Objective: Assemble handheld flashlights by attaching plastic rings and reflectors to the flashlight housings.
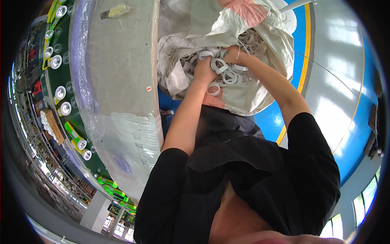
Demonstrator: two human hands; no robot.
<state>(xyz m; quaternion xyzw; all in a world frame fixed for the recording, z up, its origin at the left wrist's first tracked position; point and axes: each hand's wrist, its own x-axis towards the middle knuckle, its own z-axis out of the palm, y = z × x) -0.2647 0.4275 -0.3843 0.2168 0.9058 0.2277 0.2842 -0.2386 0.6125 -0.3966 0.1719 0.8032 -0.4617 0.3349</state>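
A woven white sack (260, 95) with pink patches stands open in front of me, holding a heap of white plastic rings (230, 77). Both my hands reach down into its mouth. My left hand (205, 70) is closed among the rings on the left side, with one ring lying over its fingertips. Just to the right, my right hand (235, 55) is bent down into the heap. Its fingers are sunk among the rings, so their grip is hidden. Some rings lie loose against the sack's near wall.
A grey worktable (126, 77) with plastic film along its edge runs along my left, a brush (117, 11) lying at its far end. Beyond it, a green conveyor (77, 107) carries several yellow-green flashlights (75, 135). Blue floor (274, 122) with a yellow line shows at right.
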